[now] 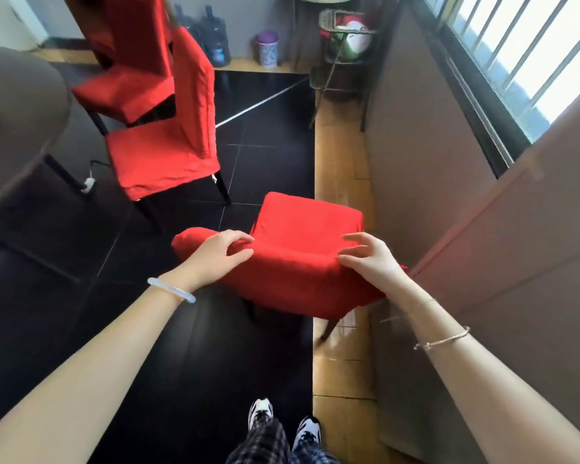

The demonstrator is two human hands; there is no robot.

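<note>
The person stands behind a chair (310,217) fitted with a red cover (295,283) and reaches both arms over the top of its backrest. The chair sits just ahead of the person's shoes (260,411), half on the black floor tiles (268,135) and half on the tan strip of flooring (340,155), with its seat facing away from the person. The left hand (220,252) is at the left end of the chair's backrest, where its thumb and curled fingers pinch a fold of the cover between them. A pale bangle (171,289) circles that wrist. The right hand (372,259) is at the right end of the backrest with its fingers (354,236) spread and lifted off the cloth. Only the thumb tip seems to touch the cover, and it grips nothing. A thin bracelet (442,339) lies on that forearm. A wall (432,169) runs just to the right of the chair, with a barred window (516,45) above it. Beyond the chair to the left stands a second red chair (161,155), and a third chair (124,92) stands farther off behind that one. A round table (14,112) is well to the left of the chair. Far beyond the chair, against the back wall, stand dark bottles (216,38) and a cup (267,48) with a purple top.
</note>
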